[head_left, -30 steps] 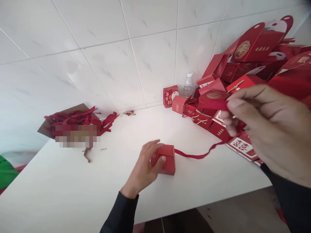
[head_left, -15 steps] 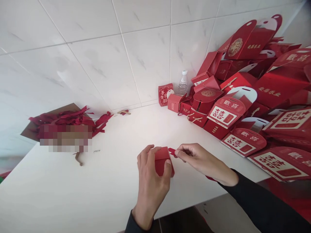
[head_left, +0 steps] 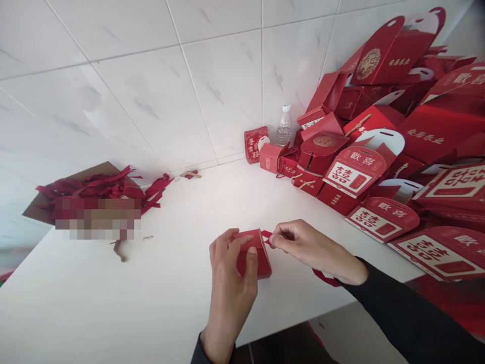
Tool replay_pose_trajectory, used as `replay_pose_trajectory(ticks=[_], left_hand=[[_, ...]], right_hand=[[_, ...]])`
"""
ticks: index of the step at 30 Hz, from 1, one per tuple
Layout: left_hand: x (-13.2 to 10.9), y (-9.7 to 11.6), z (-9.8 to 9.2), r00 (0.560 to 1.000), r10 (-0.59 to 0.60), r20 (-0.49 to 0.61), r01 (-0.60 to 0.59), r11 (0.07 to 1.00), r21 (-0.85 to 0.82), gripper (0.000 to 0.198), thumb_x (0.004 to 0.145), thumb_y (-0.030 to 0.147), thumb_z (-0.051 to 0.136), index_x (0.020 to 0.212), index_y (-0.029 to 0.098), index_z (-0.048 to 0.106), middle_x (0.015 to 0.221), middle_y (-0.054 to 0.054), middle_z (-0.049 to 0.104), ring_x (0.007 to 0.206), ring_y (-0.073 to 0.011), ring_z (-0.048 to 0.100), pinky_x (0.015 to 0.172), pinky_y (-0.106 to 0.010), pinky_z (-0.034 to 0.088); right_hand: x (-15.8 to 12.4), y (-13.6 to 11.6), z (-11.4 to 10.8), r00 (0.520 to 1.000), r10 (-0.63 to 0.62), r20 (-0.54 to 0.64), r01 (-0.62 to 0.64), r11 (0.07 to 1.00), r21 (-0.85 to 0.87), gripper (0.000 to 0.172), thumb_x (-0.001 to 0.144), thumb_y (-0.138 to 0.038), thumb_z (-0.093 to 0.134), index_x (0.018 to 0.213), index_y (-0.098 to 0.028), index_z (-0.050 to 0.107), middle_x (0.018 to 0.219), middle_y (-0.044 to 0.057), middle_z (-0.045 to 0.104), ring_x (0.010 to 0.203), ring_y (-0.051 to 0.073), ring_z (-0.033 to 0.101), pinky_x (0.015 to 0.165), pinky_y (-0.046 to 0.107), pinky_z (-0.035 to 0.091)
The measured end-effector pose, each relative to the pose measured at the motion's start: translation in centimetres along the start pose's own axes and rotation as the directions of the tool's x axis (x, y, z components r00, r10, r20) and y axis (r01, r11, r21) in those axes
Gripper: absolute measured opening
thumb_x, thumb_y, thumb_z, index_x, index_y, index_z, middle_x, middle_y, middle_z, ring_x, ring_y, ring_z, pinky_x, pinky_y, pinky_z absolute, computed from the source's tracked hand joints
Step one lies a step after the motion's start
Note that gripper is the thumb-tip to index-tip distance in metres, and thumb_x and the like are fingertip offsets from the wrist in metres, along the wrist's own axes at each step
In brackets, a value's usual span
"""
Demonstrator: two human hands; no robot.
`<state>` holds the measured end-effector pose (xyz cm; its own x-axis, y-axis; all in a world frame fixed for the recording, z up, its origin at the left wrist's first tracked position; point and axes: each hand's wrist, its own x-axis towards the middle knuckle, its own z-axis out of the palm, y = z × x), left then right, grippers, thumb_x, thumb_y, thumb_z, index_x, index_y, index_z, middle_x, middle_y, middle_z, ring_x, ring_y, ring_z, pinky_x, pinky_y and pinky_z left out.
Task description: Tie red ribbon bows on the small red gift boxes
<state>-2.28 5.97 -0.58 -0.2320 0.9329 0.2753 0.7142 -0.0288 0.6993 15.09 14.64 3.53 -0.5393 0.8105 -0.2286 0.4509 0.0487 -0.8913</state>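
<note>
A small red gift box rests on the white table near its front edge. My left hand is wrapped over its left side and top, with the thumb on the near face. At the box's upper right edge, my right hand pinches a red ribbon, which runs in a narrow loop between the box and my fingertips. A longer tail of red ribbon hangs out below my right wrist. How the ribbon joins the box is hidden.
A large pile of red gift boxes covers the right side. A clear plastic bottle stands by the tiled wall. At the left lies an open cardboard box with red ribbons, partly blurred. Ribbon scraps lie on the table.
My right hand has drawn slightly left and closer to the box, and the ribbon now bends into a loop. My left hand keeps hold of the box. The view has shifted a little.
</note>
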Motion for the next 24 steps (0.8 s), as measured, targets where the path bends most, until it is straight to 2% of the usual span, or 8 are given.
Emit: replay_pose_trajectory(ticks=[5,11,15,24], left_hand=[[0.4,0.5,0.2,1.000,0.009,0.008,-0.009,1.000,-0.020,0.021,0.098,0.032,0.051,0.108,0.032,0.069,0.122,-0.008,0.060,0.128,-0.0307,0.047,0.095,-0.053,0.051],[0.4,0.5,0.2,0.999,-0.036,-0.013,0.036,0.999,-0.033,0.021,0.097,0.034,0.051,0.103,0.031,0.071,0.124,-0.009,0.059,0.126,-0.0321,0.049,0.087,-0.051,0.055],[0.4,0.5,0.4,0.998,-0.030,-0.046,0.028,0.998,-0.048,0.020,0.096,0.034,0.052,0.099,0.030,0.071,0.123,-0.010,0.060,0.123,-0.0323,0.051,0.086,-0.052,0.056],[0.4,0.2,0.4,1.000,-0.012,-0.004,0.012,0.999,-0.036,0.022,0.097,0.031,0.049,0.100,0.029,0.071,0.122,-0.010,0.060,0.127,-0.0319,0.049,0.090,-0.052,0.054]], right_hand=[[0.2,-0.5,0.0,1.000,-0.021,-0.008,0.021,1.000,-0.021,0.027,0.091,-0.033,0.053,0.069,-0.018,0.056,0.061,-0.005,0.041,0.057,0.011,0.035,0.052,0.025,0.028],[-0.1,-0.4,-0.5,0.999,0.006,-0.038,-0.009,0.997,-0.082,0.024,0.089,-0.032,0.054,0.069,-0.018,0.057,0.060,-0.005,0.041,0.056,0.011,0.034,0.051,0.025,0.027],[-0.2,-0.9,-0.3,1.000,-0.003,-0.010,0.002,0.998,-0.062,0.025,0.089,-0.032,0.054,0.068,-0.018,0.056,0.061,-0.005,0.039,0.057,0.011,0.033,0.051,0.025,0.028],[-0.1,-0.8,-0.6,1.000,-0.008,0.013,0.007,1.000,0.018,0.025,0.092,-0.034,0.052,0.073,-0.019,0.057,0.062,-0.006,0.038,0.056,0.011,0.032,0.051,0.025,0.025]])
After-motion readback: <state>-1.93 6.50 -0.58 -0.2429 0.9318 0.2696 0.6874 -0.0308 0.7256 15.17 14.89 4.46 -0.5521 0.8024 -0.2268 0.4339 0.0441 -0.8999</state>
